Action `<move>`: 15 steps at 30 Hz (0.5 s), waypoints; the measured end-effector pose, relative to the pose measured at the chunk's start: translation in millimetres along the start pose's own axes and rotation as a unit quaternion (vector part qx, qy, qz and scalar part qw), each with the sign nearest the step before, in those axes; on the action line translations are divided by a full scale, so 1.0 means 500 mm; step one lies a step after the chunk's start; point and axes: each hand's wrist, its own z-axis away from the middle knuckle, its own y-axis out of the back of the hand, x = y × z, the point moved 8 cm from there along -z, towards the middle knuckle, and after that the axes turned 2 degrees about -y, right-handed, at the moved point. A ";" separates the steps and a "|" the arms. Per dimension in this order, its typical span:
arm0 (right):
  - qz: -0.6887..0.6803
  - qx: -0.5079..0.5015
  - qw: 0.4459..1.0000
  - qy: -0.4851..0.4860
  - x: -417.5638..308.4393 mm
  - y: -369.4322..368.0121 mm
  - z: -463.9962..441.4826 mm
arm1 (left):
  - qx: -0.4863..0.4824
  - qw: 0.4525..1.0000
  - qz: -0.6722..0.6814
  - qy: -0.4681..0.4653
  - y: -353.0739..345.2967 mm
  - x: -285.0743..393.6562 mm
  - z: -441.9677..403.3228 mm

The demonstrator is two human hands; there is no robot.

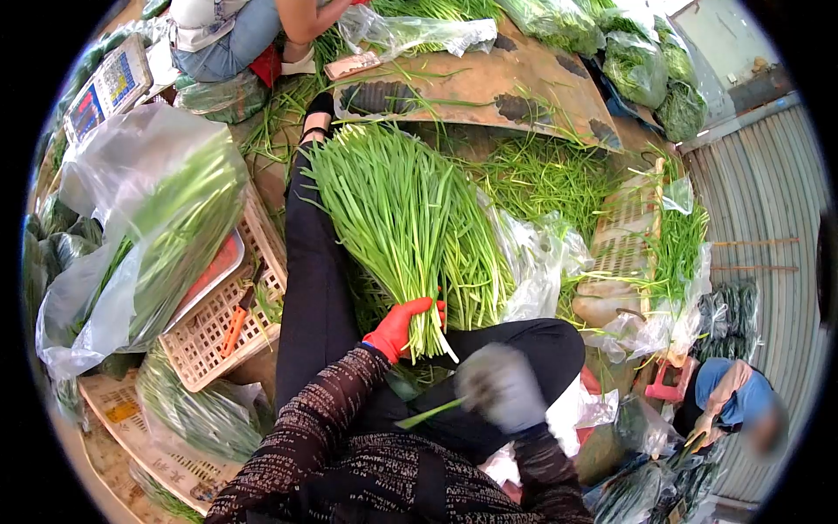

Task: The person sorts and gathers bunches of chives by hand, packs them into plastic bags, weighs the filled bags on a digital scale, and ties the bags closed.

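My left hand [401, 330], in a red glove, is closed round the pale stem ends of a large bunch of garlic chives [393, 210]. The leaves fan out away from me, over my lap. More chives [476, 271] lie against the bunch on its right. My right hand [502, 389], in a grey-white glove, is smeared by motion just right of the stem ends. A garlic chive leaf [428, 414] sticks out from it to the left; the fingers themselves are hard to make out.
Left of my leg are a plastic crate [196, 358] with an orange-handled tool [234, 330], a bagged bundle of chives [175, 236] and a scale [109, 87]. A worn board [489, 83] lies ahead. Right stands another crate [615, 253]. Two other people work nearby.
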 end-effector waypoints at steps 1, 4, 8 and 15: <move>0.158 0.127 0.979 0.007 -0.030 0.095 0.011 | -0.014 1.000 0.003 0.004 0.005 -0.003 -0.003; 0.355 0.425 0.828 -0.089 -0.003 0.310 0.036 | -0.075 0.996 0.041 0.011 -0.026 0.003 0.006; 0.221 0.280 0.897 -0.260 0.166 0.215 -0.001 | -0.138 0.985 0.095 0.039 -0.046 0.005 0.013; 0.312 0.243 0.917 -0.061 0.148 -0.137 -0.073 | -0.112 0.993 -0.027 -0.003 -0.044 0.017 0.034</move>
